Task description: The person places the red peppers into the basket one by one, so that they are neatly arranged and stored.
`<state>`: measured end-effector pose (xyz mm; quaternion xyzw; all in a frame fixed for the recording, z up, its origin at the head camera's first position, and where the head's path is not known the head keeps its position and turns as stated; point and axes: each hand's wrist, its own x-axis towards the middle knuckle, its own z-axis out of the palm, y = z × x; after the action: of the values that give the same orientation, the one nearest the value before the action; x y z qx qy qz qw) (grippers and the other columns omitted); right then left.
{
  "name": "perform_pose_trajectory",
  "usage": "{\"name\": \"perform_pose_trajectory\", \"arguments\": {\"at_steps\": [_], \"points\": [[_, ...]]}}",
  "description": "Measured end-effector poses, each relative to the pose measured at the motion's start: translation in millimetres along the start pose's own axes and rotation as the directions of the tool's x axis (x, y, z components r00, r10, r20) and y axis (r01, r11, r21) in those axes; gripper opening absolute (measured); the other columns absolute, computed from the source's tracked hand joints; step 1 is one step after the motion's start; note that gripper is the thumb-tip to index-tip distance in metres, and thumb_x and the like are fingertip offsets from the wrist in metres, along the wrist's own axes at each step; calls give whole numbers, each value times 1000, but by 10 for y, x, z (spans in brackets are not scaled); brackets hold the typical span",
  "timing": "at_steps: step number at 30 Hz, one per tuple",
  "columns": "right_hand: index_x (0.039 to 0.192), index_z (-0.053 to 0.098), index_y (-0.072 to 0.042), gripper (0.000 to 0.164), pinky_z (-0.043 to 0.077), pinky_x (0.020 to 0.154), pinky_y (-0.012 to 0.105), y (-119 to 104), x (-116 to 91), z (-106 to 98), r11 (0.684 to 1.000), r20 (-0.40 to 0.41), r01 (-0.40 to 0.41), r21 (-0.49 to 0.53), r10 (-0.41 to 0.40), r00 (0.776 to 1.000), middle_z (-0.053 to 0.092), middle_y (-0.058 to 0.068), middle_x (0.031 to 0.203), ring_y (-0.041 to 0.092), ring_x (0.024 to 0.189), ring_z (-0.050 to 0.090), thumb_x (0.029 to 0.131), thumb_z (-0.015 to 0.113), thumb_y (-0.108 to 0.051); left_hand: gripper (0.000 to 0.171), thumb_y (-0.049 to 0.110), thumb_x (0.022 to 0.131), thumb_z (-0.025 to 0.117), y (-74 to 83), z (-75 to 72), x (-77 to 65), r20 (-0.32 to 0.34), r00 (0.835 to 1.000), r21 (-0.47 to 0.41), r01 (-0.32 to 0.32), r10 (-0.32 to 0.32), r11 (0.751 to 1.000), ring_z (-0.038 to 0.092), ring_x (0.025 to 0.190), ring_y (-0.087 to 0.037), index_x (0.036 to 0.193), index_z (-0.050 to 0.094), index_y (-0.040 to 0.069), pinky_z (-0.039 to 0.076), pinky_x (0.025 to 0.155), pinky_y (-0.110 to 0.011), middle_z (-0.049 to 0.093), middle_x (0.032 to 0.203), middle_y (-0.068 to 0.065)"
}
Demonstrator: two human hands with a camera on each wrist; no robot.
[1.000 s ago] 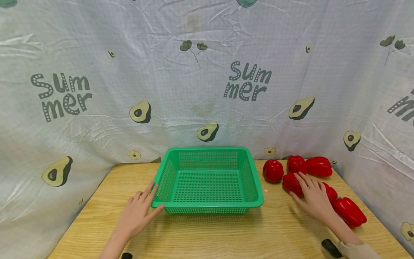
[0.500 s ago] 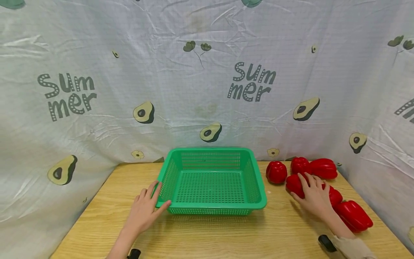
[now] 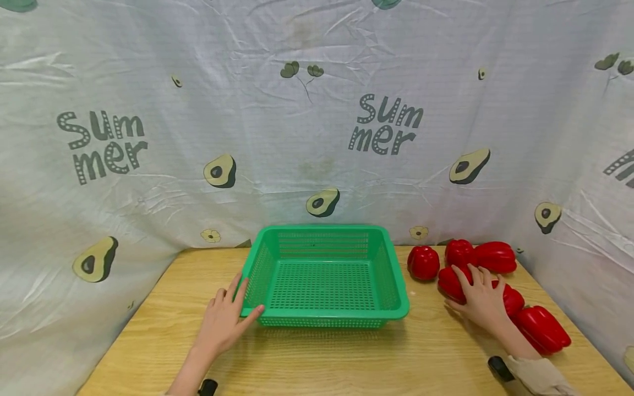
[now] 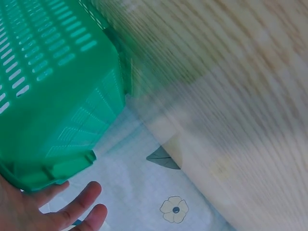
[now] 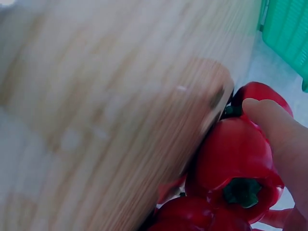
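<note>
My left hand [image 3: 220,324] rests at the near left corner of a green plastic basket [image 3: 334,314], its fingers spread along the rim. In the left wrist view, those fingers [image 4: 84,199] reach out straight beside the basket wall. Over on the right, my right hand [image 3: 482,302] holds a glossy red bell pepper [image 3: 451,284] from above. The right wrist view has a thumb [image 5: 276,127] on one side of a pepper [image 5: 231,149] with a green stem, and fingertips low on its other side. The palm hides part of the peppers beneath it.
Several more red bell peppers lie close around the right hand, including one [image 3: 423,263] beside the basket and one [image 3: 542,330] near the table's right side. A printed cloth [image 3: 277,143] hangs behind the wooden table [image 3: 327,363].
The head view has shifted slightly. My right hand has settled lower onto the peppers, its fingers closing in a little. The left hand has stayed at the basket corner.
</note>
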<state>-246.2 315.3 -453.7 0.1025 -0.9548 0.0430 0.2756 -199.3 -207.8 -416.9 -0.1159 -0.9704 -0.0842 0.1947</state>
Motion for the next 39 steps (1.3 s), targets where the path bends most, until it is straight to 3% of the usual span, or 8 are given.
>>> {"name": "perform_pose_trajectory", "arguments": {"at_steps": [15,25,34,39], "points": [[118,43,-8,84,21,82,70,62,60,35,997,18,47,-54,-46,999,46,30,107,45,103,34,49,85,-29,79,55,83,48,26,-56,29,49,999,19,17,-18,1000,52,95,-33,138,32,1,45,65,-42,31,143,-17],[115,44,-7,78,23,82,68,99,68,52,995,28,60,-82,-58,998,47,29,102,46,100,37,51,84,-27,79,55,84,47,56,-68,24,74,997,9,27,-28,1000,51,102,-36,138,31,0,45,71,-48,29,144,-17],[113,47,-10,76,26,79,62,45,105,26,982,-37,180,-55,-182,983,43,29,101,45,94,41,47,83,-20,79,55,85,46,63,-74,18,89,995,-21,39,-37,999,49,106,-36,139,28,0,44,74,-51,27,145,-17],[116,47,-10,72,31,74,58,-41,149,-38,977,-51,212,-22,-212,976,41,28,106,43,93,41,52,80,-18,79,55,85,47,62,-71,19,84,996,-18,41,-39,999,49,105,-35,139,28,0,45,72,-49,27,145,-17]]}}
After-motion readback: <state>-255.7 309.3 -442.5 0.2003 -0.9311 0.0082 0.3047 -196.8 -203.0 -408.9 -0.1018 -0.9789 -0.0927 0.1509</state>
